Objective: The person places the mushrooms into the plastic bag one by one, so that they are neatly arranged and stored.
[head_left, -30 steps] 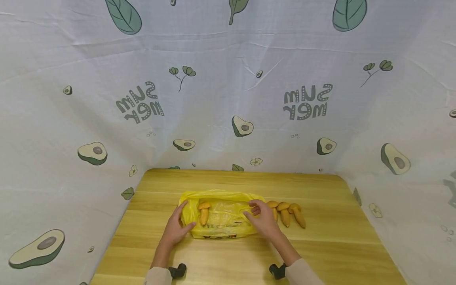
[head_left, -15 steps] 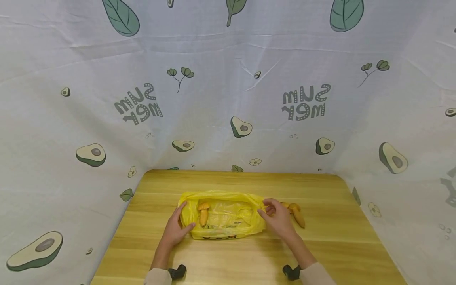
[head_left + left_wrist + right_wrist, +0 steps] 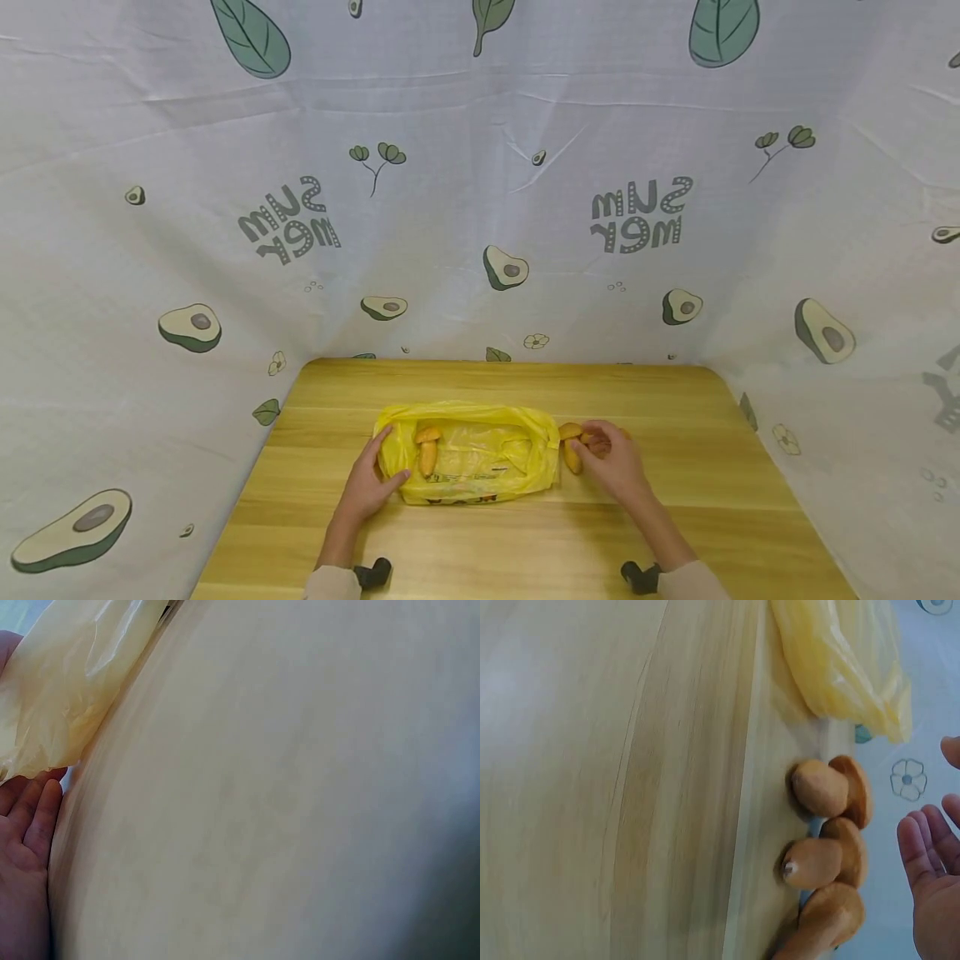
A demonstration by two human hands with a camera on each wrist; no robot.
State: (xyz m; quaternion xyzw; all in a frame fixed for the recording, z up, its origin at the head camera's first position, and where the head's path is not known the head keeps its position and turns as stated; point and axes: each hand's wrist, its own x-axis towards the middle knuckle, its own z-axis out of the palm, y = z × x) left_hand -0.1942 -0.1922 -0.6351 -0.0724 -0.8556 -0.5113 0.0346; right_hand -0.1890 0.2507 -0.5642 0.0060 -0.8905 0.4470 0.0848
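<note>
I see three orange mushrooms (image 3: 821, 787) lying side by side on the tabletop (image 3: 480, 546), just right of the yellow plastic bag (image 3: 480, 490). The right grip (image 3: 618, 468) hangs over them unclosed, thumb and fingers parted and holding nothing; my right wrist view shows a gap between fingers and mushrooms. From the head camera, it covers much of the two farther from the bag. A fourth mushroom (image 3: 427, 458) lies inside the bag, toward its left end, near my left grip (image 3: 366, 486). That one is spread against the bag's left end, thumb along the near side, fingers extended. The bag's right wall stands between the loose mushrooms and the inside. Both forearms reach forward from light sleeves (image 3: 693, 582), the right one angled inward.
</note>
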